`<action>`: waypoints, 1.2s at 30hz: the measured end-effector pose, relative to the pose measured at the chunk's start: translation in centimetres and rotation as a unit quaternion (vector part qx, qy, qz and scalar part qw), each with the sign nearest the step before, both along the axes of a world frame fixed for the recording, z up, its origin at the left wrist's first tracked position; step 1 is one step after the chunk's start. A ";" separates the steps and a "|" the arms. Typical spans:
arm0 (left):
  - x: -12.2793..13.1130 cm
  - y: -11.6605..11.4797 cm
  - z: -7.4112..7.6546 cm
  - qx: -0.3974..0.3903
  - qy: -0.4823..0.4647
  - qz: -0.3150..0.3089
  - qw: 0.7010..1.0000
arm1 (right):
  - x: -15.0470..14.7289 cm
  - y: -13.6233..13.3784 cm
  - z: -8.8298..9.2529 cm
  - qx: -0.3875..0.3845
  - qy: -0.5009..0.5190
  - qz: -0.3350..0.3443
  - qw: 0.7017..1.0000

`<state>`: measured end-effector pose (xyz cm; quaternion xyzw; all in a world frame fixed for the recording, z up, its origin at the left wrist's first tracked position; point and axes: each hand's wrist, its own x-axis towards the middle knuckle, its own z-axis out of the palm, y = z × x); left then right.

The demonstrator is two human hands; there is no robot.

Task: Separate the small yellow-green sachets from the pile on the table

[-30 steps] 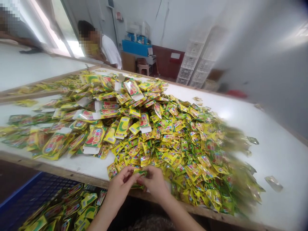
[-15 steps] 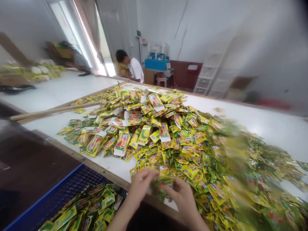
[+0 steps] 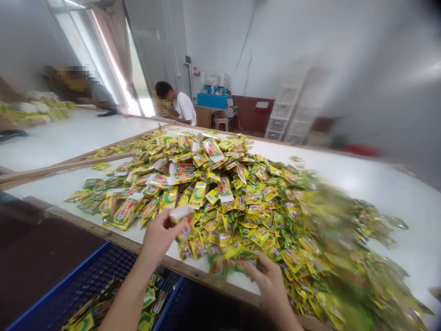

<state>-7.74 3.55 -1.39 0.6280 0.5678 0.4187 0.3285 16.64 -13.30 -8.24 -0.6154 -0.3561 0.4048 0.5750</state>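
My left hand point(image 3: 161, 235) is closed around a small yellow and green carton point(image 3: 185, 223) with a white flap standing up, just over the front of the pile. My right hand point(image 3: 268, 276) sits low near the table's front edge, thumb and fingers pinching green and yellow sachets point(image 3: 246, 261). More sachets lie just left of those fingers, blurred. Beyond both hands rises a heap of printed cartons point(image 3: 200, 194), several with open white flaps. Loose shiny sachets point(image 3: 262, 236) spread in a thick layer across the right side.
Below the white table's wooden front edge point(image 3: 196, 275) stands a blue plastic basket point(image 3: 86, 271) with packed cartons in it. A wooden strip point(image 3: 69, 166) divides the tabletop at left. Two people sit beyond, one in a white shirt point(image 3: 185, 108). White crates point(image 3: 279, 112) are stacked by the wall.
My left hand has left the sachets, moved left and up, and taken hold of a carton. My right hand stays low with the sachets. The view has shifted to the right.
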 end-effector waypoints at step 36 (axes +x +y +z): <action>11.9 -8.7 -8.7 -0.108 -0.167 -0.377 0.905 | 4.2 0.0 3.5 0.010 -0.433 -0.035 0.901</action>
